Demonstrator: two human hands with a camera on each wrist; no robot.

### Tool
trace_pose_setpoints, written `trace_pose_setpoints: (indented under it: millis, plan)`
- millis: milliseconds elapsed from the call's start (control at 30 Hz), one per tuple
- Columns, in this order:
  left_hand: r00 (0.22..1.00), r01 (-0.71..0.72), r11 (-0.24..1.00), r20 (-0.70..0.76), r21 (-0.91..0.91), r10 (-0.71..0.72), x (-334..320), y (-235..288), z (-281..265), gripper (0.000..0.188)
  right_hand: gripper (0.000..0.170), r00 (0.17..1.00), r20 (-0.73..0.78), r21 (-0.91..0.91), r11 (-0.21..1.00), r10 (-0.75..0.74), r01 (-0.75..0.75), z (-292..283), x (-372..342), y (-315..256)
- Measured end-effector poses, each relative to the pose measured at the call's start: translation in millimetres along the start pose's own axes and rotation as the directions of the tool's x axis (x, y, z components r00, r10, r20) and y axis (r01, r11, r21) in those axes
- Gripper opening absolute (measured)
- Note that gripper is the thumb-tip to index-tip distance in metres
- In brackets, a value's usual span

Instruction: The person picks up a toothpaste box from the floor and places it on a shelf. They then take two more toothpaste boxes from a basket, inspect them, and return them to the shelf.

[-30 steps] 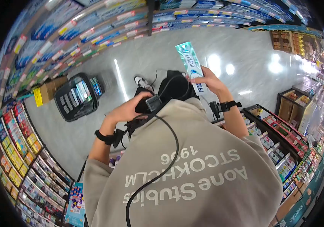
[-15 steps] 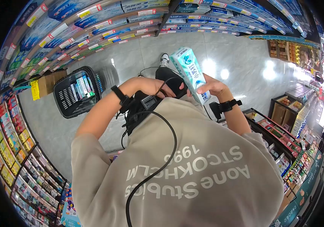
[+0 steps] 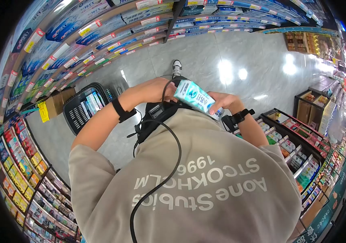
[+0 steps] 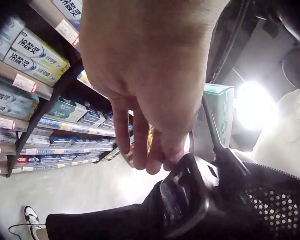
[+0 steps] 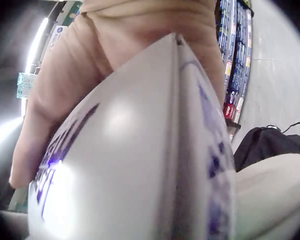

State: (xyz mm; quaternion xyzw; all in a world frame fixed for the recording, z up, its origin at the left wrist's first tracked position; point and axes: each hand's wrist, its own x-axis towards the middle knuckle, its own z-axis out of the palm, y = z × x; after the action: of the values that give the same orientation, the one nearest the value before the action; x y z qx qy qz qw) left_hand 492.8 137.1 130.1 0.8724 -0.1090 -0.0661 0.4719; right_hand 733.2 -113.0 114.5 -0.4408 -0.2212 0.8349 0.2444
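Note:
A teal and white printed box (image 3: 197,96) lies slantwise in front of the waist. My right hand (image 3: 226,101) grips its right end, thumb over the printed face. Close up in the right wrist view, the white box (image 5: 125,140) fills the middle below the hand (image 5: 65,85). My left hand (image 3: 153,90) is beside the box's left end; whether they touch is unclear. In the left wrist view, the fingers of the left hand (image 4: 145,70) hang loosely above a black device (image 4: 185,195), and part of the teal box (image 4: 221,112) shows beyond the hand.
Shelves of boxes (image 3: 100,30) curve along the far side. A black basket (image 3: 75,115) holding boxes stands on the floor at the left, near a cardboard box (image 3: 59,103). Display racks (image 3: 298,158) stand at the right. A black cable (image 3: 177,158) runs over the shirt.
The box has swung from steep to more level, its far end moving left and closer to the body. My left hand has moved toward that end. My right hand has kept its grip.

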Motion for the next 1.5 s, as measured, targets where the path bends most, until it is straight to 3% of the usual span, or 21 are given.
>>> trace_pose_setpoints:
  millis: [67, 100, 200, 233, 333, 433, 833, 933, 1033, 1133, 1167, 1300, 1400, 1500]
  plan:
    - [0.994, -0.099, 0.985, -0.023, 0.141, 0.103, -2, -15, 9, 0.010, 0.081, 0.999, 0.050, -0.058, 0.998, 0.017, -0.015, 8, 4, -11]
    - [0.993, 0.080, 0.995, -0.087, 0.057, -0.074, 0, -12, 13, 0.008, 0.087, 0.991, 0.109, -0.134, 0.989, 0.081, -0.066, 11, 5, -23]
    - [0.971, -0.199, 0.980, -0.135, 0.003, 0.197, 7, 9, -4, 0.011, 0.091, 0.954, 0.275, -0.301, 0.932, -0.118, 0.201, 37, 14, -50]
    - [0.973, -0.202, 0.979, -0.110, 0.020, 0.203, 3, 8, -4, 0.013, 0.089, 0.953, 0.291, -0.393, 0.899, -0.078, 0.194, 39, 14, -58]
    - [0.993, -0.115, 0.990, -0.050, -0.087, 0.111, -13, 3, 8, 0.013, 0.083, 0.973, 0.229, -0.424, 0.902, 0.023, 0.079, 50, 9, -71]
    - [0.996, -0.054, 0.997, -0.069, -0.055, 0.050, -33, 0, 12, 0.014, 0.082, 0.974, 0.221, -0.465, 0.884, 0.052, 0.058, 47, 10, -69]
    - [0.976, -0.017, 0.994, -0.215, 0.107, 0.040, -73, 20, 7, 0.026, 0.077, 0.972, 0.235, -0.559, 0.822, 0.029, 0.111, 53, 9, -89]
    - [0.964, 0.038, 0.991, -0.267, 0.126, -0.003, -73, 21, 8, 0.022, 0.077, 0.979, 0.201, -0.539, 0.839, 0.036, 0.080, 48, 8, -90]
    - [0.961, 0.212, 0.975, -0.196, 0.067, -0.196, -72, 20, 5, 0.020, 0.077, 0.984, 0.143, -0.496, 0.852, -0.110, 0.167, 31, 3, -79]
    - [0.911, 0.357, 0.931, -0.191, -0.078, -0.366, -82, 20, -4, 0.024, 0.068, 0.995, -0.086, -0.382, 0.922, 0.040, -0.070, 23, -24, -97]
    - [0.882, 0.426, 0.895, -0.159, -0.135, -0.444, -90, 11, -2, 0.028, 0.063, 0.991, -0.131, -0.325, 0.946, -0.023, -0.021, 15, -30, -89]
    - [0.807, 0.425, 0.869, -0.329, -0.254, -0.491, -123, -4, -6, 0.033, 0.065, 0.927, -0.250, -0.096, 0.960, -0.279, 0.263, 9, -49, -99]
    - [0.700, 0.530, 0.794, -0.374, -0.299, -0.608, -131, 17, -40, 0.030, 0.064, 0.786, -0.429, -0.062, 0.883, -0.444, 0.465, 5, -52, -100]
    - [0.568, 0.507, 0.780, -0.537, -0.367, -0.623, -131, 34, -76, 0.024, 0.065, 0.661, -0.509, -0.061, 0.789, -0.552, 0.611, 9, -49, -120]
